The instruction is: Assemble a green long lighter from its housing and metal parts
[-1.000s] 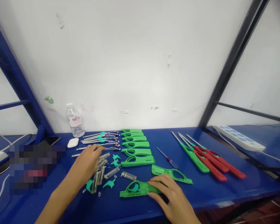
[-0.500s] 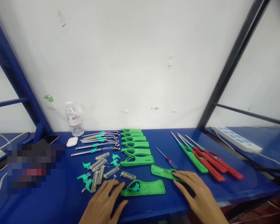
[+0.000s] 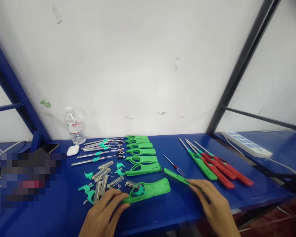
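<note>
Between the thumb and fingers of my left hand (image 3: 103, 210) is the narrow left end of a green lighter shell half (image 3: 159, 188). A teal trigger (image 3: 140, 191) sits in its looped part, and its wide end tilts away to the upper right. My right hand (image 3: 210, 204) pinches a second green shell half (image 3: 175, 176), turned nearly edge-on, its near end hidden by my fingers. Clear fuel tanks (image 3: 105, 184) and loose teal triggers (image 3: 88, 176) lie just beyond my left hand. A small screwdriver (image 3: 179, 169) lies beyond the second shell half.
Several green shell halves (image 3: 143, 168) form a column at the middle back. Metal lighter tubes with wires (image 3: 87, 161) lie left of them. Red and green assembled lighters (image 3: 220, 176) rest at right. A water bottle (image 3: 75, 128), white case (image 3: 73, 150) and power strip (image 3: 246, 144) stand around.
My left hand has closed on the shell half and tilted it, its wide end swinging up and away. My right hand has turned the other half onto its edge. The view has shifted slightly.
</note>
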The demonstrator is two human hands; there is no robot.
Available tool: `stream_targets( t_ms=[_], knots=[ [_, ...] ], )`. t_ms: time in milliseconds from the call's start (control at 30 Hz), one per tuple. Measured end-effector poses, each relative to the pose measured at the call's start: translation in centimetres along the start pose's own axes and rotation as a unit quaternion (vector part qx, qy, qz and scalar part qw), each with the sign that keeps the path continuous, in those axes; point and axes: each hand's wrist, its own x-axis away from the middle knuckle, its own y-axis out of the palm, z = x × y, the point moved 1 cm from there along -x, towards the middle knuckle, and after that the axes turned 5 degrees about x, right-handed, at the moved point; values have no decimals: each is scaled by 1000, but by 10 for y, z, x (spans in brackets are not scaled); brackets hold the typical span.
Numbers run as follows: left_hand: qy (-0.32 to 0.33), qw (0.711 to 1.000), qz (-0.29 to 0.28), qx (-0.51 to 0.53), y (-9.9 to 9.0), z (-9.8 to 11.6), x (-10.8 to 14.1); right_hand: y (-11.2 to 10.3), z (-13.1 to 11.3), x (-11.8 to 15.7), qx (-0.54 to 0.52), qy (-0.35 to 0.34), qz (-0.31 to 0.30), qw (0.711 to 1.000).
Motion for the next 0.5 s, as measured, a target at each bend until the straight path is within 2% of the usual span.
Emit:
stream_targets(
  t_ms=[133,233,333,500],
  knots=[
    [-48,998,-28,39,4,0,-1,-8,-1,-4,10,7,30,999],
    [-40,997,-53,34,7,-4,4,-9,-5,-5,7,5,35,999],
    [-13,997,-70,-20,6,-4,10,-5,-12,-6,-5,0,28,1000],
    [5,992,-65,-110,8,10,7,4,-40,-10,-56,8,13,998]
  ],
)
